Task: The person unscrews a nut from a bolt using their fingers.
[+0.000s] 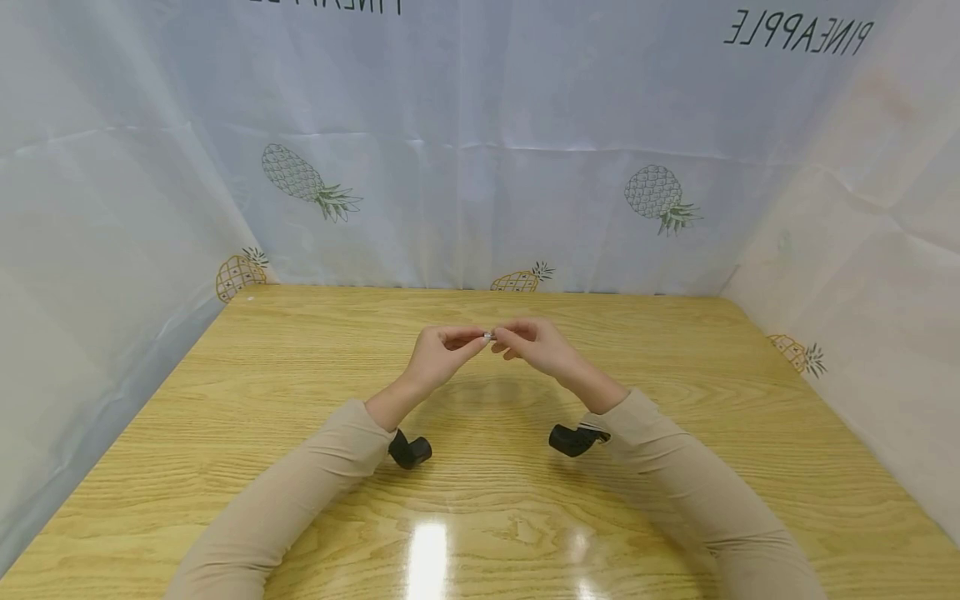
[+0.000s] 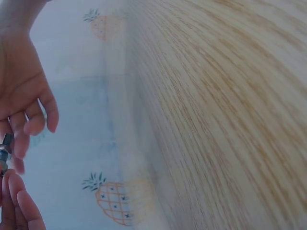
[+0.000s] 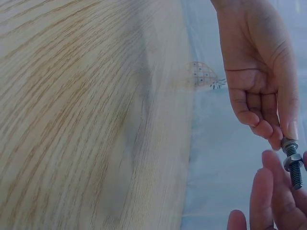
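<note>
Grey metal shows between our fingertips: a bolt (image 3: 297,180), its head pinched by the thumb and fingertips of our left hand (image 1: 437,358), with a nut (image 3: 293,163) partway along its shank. Our right hand (image 1: 549,348) appears to pinch the nut, thumb to one side and fingers to the other, though the edge of the right wrist view cuts that grip short. The threaded end runs past the nut toward the right palm. Under our fingers lies the tabletop (image 1: 300,350); beyond them hangs a curtain (image 1: 465,208).

We judge the step to be working the nut along the thread; which way, we cannot tell. Our left fingers should grip the head firmly so the bolt cannot spin, while the right fingertips take opposite flats and roll the nut in short turns, square to the shank. If it binds, we should ease back rather than force it.
</note>
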A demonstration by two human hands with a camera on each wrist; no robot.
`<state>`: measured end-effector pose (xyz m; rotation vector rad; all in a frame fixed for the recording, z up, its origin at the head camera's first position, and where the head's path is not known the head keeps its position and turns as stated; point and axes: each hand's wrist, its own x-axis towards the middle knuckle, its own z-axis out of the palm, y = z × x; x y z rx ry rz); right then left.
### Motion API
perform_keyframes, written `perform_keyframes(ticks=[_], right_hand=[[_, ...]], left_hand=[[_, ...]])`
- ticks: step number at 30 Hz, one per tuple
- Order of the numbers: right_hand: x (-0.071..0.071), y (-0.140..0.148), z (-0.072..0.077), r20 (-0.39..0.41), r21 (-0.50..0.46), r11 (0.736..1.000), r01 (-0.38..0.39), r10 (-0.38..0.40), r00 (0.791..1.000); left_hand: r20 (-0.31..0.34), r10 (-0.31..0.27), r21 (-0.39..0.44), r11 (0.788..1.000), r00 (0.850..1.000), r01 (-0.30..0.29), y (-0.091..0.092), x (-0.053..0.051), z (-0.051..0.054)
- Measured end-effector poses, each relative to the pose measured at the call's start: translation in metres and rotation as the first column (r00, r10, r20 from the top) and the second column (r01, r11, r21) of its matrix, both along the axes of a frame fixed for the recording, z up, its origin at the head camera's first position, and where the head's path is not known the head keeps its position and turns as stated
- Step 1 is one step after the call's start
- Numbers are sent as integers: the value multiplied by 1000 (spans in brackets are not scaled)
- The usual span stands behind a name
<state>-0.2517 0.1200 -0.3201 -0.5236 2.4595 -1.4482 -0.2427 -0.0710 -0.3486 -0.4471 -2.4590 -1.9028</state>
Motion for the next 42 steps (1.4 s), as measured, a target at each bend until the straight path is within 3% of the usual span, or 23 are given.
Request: perform_keyframes(ticks=[4,11,20,29,42], right_hand=[[-2,0,-1,8,6,1000,15,-15,1000],[1,0,0,-55,-2,1000,26,-26,998],[0,-1,1,16,16,1000,-13,13,1000],[1,-1,0,-50,6,1000,29,-28,998],[0,-2,2,9,38,998,45,-45,999]], left_hand=[[-2,0,3,1000,1000,0,0,0,-1],[-5,3,14,1000,1000,-3,0,0,0],[-6,-10,8,1000,1000,10,0,1,0],[-7,-2,8,1000,1000,2,-1,1,0],[-8,-8,18,1000,1000,8,-1,0,-1]])
